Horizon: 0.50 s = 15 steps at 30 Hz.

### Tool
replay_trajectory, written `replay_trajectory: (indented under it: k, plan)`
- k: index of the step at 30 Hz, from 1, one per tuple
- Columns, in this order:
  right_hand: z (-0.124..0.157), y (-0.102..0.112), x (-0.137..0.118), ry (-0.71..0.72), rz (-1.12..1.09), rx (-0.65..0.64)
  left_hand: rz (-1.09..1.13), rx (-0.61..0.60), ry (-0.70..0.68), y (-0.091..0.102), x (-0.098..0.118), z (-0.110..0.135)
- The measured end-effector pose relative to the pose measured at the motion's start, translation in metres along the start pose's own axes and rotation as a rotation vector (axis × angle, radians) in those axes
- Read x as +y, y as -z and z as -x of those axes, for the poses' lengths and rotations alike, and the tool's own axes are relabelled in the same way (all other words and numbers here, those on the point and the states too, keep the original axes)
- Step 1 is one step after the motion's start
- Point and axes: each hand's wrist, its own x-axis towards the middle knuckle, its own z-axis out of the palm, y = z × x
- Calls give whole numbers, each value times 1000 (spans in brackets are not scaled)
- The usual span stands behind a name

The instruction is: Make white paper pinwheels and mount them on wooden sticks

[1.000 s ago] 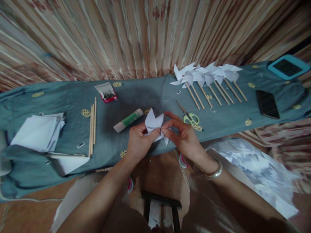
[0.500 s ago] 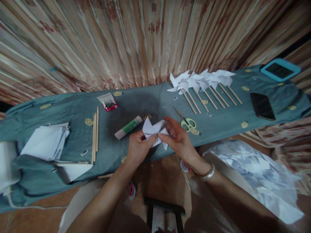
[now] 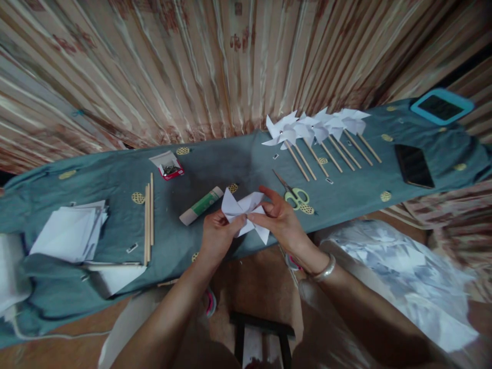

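Both my hands meet over the near edge of the table, pinching a white folded paper pinwheel head [image 3: 243, 207] between them. My left hand [image 3: 216, 239] grips its lower left side with thumb and fingers closed. On the other side, my right hand [image 3: 282, 221], with a silver bangle at the wrist, pinches the centre and right flap. A green and white glue stick [image 3: 201, 205] lies just to the left of the paper. Green-handled scissors [image 3: 294, 194] lie just right of my right hand.
Finished paper pinwheels on wooden sticks [image 3: 315, 133] lie in a row at the back right. Spare sticks [image 3: 148, 218], a stack of white paper [image 3: 71, 233] and a small box of pins [image 3: 168, 165] lie left. A dark phone [image 3: 414, 165] and teal tablet [image 3: 442, 106] sit far right. Paper scraps [image 3: 400, 266] lie below.
The view shifted a little. My hands kept hold of the paper and turned it slightly, the flaps now folded closer toward the centre.
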Motion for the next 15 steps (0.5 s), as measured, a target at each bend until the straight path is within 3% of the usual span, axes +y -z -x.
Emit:
replay_trajectory:
  k: [15]
  plan:
    - [-10, -6, -2, -26, -41, 47, 5, 6, -1, 2, -3, -12]
